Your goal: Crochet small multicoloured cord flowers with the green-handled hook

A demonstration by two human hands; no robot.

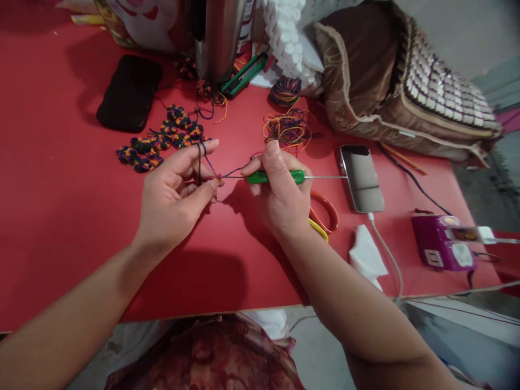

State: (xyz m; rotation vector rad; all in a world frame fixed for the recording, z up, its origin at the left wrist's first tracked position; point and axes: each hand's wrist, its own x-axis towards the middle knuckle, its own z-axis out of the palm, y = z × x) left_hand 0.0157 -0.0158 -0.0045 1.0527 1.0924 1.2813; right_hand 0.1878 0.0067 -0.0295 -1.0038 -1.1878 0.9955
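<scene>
The person's right hand (286, 187) was closed around a green-handled hook (298, 176), thumb on top of the handle. Its thin metal shaft ran out of both sides of the grip: one end toward the left hand (174, 189), the other away to the right, as far as the edge of a phone (361, 181).

The left hand pinched a small knot of thread (218, 176) between thumb and fingers, just left of the right-hand grip and at the hook's near tip. Dark thread (199, 162) passed over the left index finger, and a blue strand slanted from that finger down to the knot.

Beyond the left grip lay a multicoloured crocheted strand (142, 154); beyond the right, a thread tangle (288, 127) and a wound thread ball (285, 91). An orange loop handle (333, 219) showed just right of the right wrist.

Far right of both grips, a purple box (447, 244) bore a white label (433, 258) with a dark square mark, its details too small to read. Well beyond the hands, a can (246, 23) carried red and dark print, too blurred to read.
</scene>
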